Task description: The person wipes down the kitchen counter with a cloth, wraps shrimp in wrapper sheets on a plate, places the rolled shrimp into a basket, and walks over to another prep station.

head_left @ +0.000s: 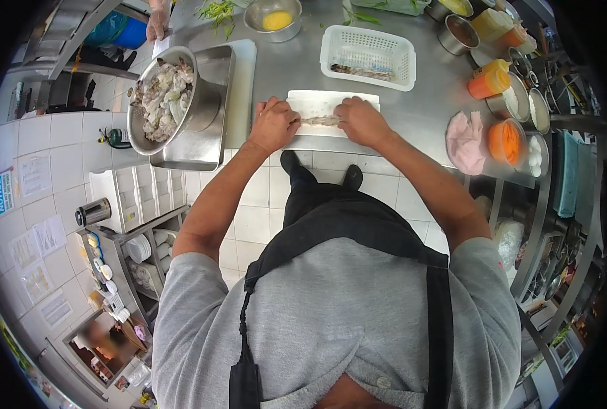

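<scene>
A shrimp (321, 121) is stretched lengthwise between my two hands, low over a white rectangular board or tray (317, 101) at the counter's near edge. My left hand (273, 125) pinches its left end. At the other end, the fingers of my right hand (362, 123) are closed on it. Just beyond the board stands a white perforated basket (404, 60), where shrimp (363, 71) lie along the near side. To my left, a metal bowl (134, 126) heaped with shrimp (165, 102) sits over a steel pan.
The steel pan (225, 85) borders a white cutting board (242, 95). Farther back is a bowl of yellow liquid (277, 20). At right are a pink cloth (465, 142), a tub of orange shreds (506, 142) and sauce bottles (489, 80). Another person's hand (157, 24) shows at upper left.
</scene>
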